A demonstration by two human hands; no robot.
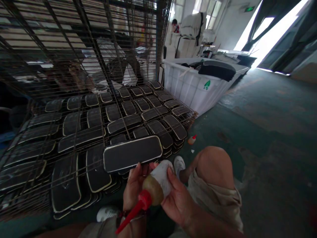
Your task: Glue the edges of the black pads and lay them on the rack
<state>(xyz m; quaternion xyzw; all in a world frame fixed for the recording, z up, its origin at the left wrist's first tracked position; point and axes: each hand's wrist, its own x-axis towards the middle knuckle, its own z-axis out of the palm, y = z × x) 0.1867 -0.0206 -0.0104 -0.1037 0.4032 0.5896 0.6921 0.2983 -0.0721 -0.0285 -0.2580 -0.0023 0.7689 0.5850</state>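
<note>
My right hand (177,195) is wrapped round a squeeze bottle (160,180), with its thumb on the bottle's side. The bottle is whitish with amber liquid; its red cap and long red nozzle point down to the left. Beyond it, my left hand (135,185) is turned palm up. Its thumb and curled fingers are at the near edge of a long black pad (132,153) with rounded corners and a pale glue-like line round its rim. The bottle partly hides these fingers.
Many similar pads (65,181) lie in stacks on a wire rack (96,43) whose mesh rises behind. A white bin (193,84) holds black pieces. Another red-tipped bottle (192,139) is on the green floor (272,132). A person (175,26) is far back.
</note>
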